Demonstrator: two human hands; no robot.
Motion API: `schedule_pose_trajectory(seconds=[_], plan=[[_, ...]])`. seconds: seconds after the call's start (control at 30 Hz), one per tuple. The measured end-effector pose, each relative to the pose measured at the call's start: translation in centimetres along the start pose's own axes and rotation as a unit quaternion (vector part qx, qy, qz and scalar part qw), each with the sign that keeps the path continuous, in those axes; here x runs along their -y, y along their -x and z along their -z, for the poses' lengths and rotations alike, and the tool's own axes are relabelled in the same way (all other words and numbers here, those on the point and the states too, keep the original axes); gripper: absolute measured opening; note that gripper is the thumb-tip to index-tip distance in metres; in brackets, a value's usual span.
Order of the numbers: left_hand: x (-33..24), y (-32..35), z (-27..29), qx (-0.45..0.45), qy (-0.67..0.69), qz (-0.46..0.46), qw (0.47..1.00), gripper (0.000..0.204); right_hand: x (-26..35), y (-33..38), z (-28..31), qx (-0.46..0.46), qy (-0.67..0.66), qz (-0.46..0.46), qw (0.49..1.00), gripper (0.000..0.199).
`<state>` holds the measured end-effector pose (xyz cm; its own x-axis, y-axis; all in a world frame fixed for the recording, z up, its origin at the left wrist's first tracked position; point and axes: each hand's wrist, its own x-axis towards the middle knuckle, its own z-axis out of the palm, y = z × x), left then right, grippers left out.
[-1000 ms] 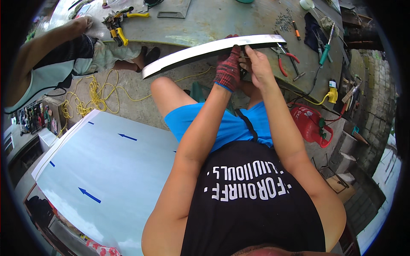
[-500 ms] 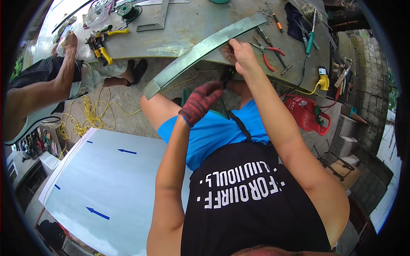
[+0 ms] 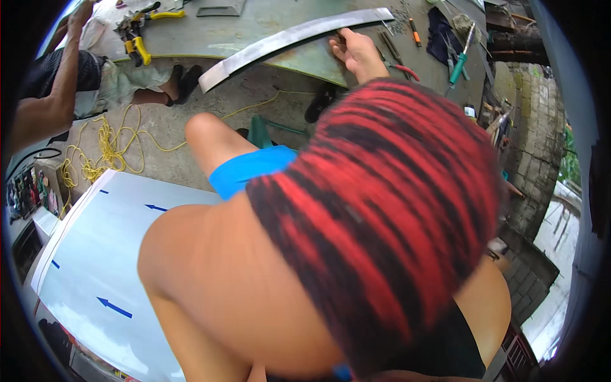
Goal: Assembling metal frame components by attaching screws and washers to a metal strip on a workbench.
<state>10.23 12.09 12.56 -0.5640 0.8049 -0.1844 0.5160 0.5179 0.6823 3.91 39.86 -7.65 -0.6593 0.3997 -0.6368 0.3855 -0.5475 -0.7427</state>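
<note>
My right hand (image 3: 358,53) pinches the lower edge of a long, slightly curved metal strip (image 3: 286,38) near its right end. The strip slants down to the left over the workbench edge, its left end out beyond the bench. Very close to the camera, my left hand (image 3: 394,191) wears a red and black striped knit glove. It is blurred and covers most of the middle and right of the view, and its fingers cannot be made out. Red-handled pliers (image 3: 406,71) lie beside my right hand, partly hidden by the glove.
On the workbench (image 3: 280,19) lie yellow-handled snips (image 3: 138,49), an orange screwdriver (image 3: 415,33) and a teal-handled soldering iron (image 3: 459,67). Tangled yellow cord (image 3: 109,149) is on the floor. A white sheet with blue arrows (image 3: 121,248) stands lower left. Another person's arm (image 3: 63,89) is at left.
My gloved left hand has come up from my lap to right before the camera. The strip has swung up slightly, still in my right hand. The view has shifted.
</note>
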Motion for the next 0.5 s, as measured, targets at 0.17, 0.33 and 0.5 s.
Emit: schedule_pose_trajectory(seconds=[0.17, 0.33, 0.5], plan=[[0.4, 0.5, -1.0, -0.025, 0.006, 0.014, 1.000, 0.047, -0.2, -1.2, -0.3, 0.003, 0.002, -0.003, 1.000, 0.013], [-0.1, -0.2, -2.8, -0.057, 0.029, 0.011, 0.998, 0.047, -1.4, -1.6, -0.1, -0.007, -0.013, -0.010, 1.000, 0.013], [0.7, -1.3, -2.9, -0.103, 0.048, -0.002, 0.994, 0.047, -0.3, -0.5, -0.4, -0.015, -0.018, 0.001, 1.000, 0.013]])
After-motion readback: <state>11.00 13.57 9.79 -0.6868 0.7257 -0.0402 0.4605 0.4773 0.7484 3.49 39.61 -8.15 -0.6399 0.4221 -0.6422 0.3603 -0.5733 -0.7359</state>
